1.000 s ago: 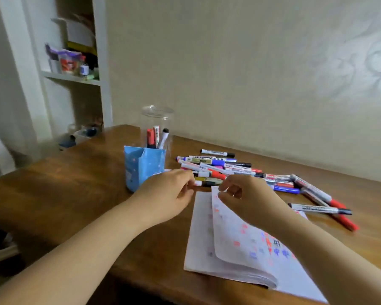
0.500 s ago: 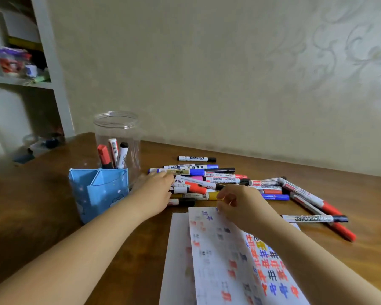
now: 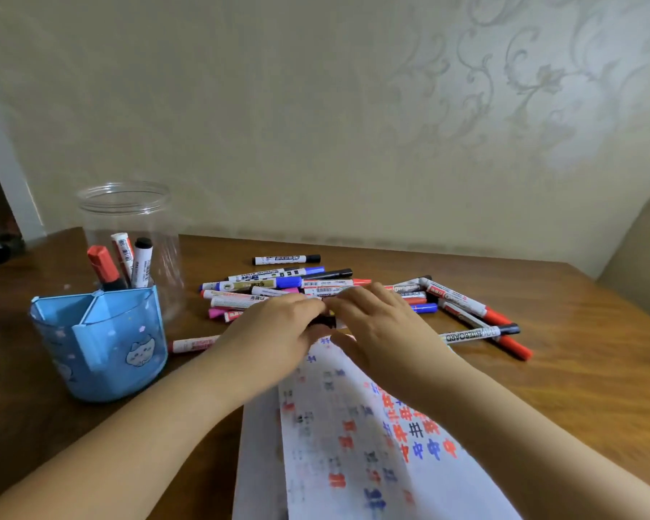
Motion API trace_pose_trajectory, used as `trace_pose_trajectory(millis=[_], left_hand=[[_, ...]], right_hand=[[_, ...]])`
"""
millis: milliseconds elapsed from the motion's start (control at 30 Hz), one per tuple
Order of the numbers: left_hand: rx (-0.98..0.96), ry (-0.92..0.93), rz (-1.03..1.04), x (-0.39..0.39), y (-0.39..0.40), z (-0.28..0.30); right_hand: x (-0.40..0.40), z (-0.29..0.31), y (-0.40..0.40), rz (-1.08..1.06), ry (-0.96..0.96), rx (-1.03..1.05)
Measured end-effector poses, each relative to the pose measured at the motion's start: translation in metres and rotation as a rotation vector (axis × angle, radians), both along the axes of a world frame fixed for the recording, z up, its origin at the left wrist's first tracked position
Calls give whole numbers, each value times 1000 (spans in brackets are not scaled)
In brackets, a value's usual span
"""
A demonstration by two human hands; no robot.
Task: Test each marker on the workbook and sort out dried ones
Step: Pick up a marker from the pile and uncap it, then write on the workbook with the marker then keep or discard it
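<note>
Meeting over the top edge of the workbook [image 3: 357,437], left hand [image 3: 274,332] and right hand [image 3: 376,324], fingers curled, fingertips almost touching around a dark-capped marker [image 3: 327,321] glimpsed between them. Whether each hand truly grips it, or only one, cannot tell, with most of the barrel hidden under the knuckles. Probably the uncapping step: cap held one side, barrel the other, ready for a trial stroke on the page. Next move, by this reading: pull the two ends apart along the marker's line, then bring the tip down to a bare patch of the curled page, already crowded with red, blue and black test marks. Just beyond the fingers, a loose pile of markers [image 3: 278,285] on the wooden surface [image 3: 578,369], more strewn to the right, one whiteboard marker [image 3: 477,334] close beside the right wrist and easy to knock. To the left, a blue divided pen holder [image 3: 98,343], and behind it a clear plastic jar [image 3: 128,234] holding three markers, perhaps those already sorted. Lifted page liable to spring up under the pen.
</note>
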State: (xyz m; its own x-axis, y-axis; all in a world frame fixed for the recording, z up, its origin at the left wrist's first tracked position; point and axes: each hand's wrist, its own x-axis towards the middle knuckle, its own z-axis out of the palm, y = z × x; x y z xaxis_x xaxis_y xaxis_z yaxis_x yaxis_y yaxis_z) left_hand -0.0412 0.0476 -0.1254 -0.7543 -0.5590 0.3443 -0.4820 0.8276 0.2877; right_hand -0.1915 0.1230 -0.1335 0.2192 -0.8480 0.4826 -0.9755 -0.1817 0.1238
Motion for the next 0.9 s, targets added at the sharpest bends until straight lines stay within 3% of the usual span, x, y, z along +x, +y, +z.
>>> trace_pose_trajectory(millis=[200,367,467,633,900], left_hand=[[93,-49,-162,-29,37,-7],[146,-92,-224,-40,49,-17],[124,-115,-203,-45,51,-18],[140,-95,-96,-37,45,-18],[151,-49,-74,-31,46,-14]], right_hand=[[-20,-2,43,-76,133,218],[-43,-14,65,-93,127,174],[-41,-13,67,-133,121,266],[-59,-23,76,-234,-365,458],[-61,-25,69,-303,-341,524]])
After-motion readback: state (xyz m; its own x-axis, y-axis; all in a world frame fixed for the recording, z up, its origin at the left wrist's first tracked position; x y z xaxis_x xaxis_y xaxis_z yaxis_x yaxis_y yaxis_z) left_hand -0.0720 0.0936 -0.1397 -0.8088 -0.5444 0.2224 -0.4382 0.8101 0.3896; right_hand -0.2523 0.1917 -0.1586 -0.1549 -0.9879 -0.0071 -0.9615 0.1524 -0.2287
